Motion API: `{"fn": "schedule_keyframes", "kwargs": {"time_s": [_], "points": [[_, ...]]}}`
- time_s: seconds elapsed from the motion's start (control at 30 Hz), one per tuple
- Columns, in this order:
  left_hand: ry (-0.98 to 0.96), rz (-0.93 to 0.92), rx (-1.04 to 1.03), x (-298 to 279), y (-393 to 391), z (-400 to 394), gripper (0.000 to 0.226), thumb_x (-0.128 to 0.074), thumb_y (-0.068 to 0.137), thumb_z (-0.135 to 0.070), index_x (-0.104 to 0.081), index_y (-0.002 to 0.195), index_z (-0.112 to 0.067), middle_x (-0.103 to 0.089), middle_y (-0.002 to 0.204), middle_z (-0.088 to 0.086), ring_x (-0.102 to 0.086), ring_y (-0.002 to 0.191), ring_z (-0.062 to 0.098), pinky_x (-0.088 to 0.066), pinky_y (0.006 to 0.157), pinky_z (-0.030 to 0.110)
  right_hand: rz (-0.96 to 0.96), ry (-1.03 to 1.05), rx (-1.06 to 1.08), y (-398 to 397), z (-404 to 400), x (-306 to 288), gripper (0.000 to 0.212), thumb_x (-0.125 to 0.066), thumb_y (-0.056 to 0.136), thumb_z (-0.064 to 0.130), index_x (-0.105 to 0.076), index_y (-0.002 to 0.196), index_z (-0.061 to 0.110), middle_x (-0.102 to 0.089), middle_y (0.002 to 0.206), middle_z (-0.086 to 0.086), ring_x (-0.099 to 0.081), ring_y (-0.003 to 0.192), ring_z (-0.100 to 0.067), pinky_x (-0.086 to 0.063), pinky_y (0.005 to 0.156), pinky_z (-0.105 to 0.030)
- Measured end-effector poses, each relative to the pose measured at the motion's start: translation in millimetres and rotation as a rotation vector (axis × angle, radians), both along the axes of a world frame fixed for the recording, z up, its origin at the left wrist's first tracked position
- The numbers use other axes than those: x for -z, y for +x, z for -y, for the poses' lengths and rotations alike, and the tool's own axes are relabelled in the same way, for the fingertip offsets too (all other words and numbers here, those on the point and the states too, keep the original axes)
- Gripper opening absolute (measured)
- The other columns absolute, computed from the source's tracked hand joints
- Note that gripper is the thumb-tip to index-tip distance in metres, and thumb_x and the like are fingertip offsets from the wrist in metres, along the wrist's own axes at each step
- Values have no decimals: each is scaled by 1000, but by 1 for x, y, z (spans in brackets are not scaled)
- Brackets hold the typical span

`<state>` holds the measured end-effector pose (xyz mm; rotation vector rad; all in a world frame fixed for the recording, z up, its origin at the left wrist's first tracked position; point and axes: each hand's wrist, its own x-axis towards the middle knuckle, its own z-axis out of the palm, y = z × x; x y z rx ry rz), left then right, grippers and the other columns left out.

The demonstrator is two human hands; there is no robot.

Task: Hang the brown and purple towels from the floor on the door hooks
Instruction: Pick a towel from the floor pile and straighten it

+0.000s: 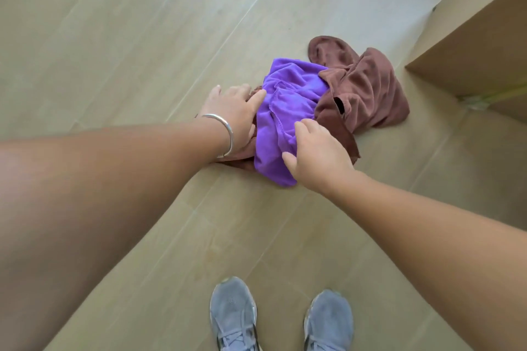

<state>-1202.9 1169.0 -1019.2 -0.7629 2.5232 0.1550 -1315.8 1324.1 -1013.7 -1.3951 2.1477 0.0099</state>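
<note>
A crumpled purple towel (288,100) lies on the floor on top of a brown towel (368,91), which spreads out to the right and shows under the purple one's left edge. My left hand (232,114), with a silver bangle on the wrist, lies with spread, fairly straight fingers at the purple towel's left edge, its forefinger touching the cloth. My right hand (316,151) rests on the near right part of the purple towel, thumb spread out to the side; its fingertips are hidden behind the back of the hand. No door or hooks are in view.
A large cardboard box (479,37) stands on the floor at the upper right, close to the brown towel. My two grey shoes (281,319) stand on the pale tiled floor (128,37) at the bottom centre.
</note>
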Motion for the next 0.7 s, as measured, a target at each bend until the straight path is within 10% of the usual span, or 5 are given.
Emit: {"fn": "schedule_keyframes", "kwargs": {"time_s": [0.17,0.37,0.7], "points": [[-25,-68,154,41,-25,20,66,-48,95,-34,-15,152,-34,-18,157,9,-26,141,26,-22,113,46,-178,-60,19,12,30,47,46,-55,90,48,-55,115,10,-55,116,-6,-51,110,-26,-39,85,-37],[-20,-116,240,30,-32,25,24,-52,93,-27,-64,113,-25,-37,144,5,-36,132,25,-38,99,42,-138,-146,70,-1,34,38,8,-51,90,19,-56,85,16,-60,93,-6,-57,85,-31,-32,62,-34],[139,-581,-12,-152,22,13,12,-54,84,-22,-57,86,-10,-61,76,8,-54,76,33,-38,70,38,-111,-221,39,0,39,-146,8,-47,85,8,-43,87,15,-48,68,-2,-46,65,-31,-28,55,-35]]}}
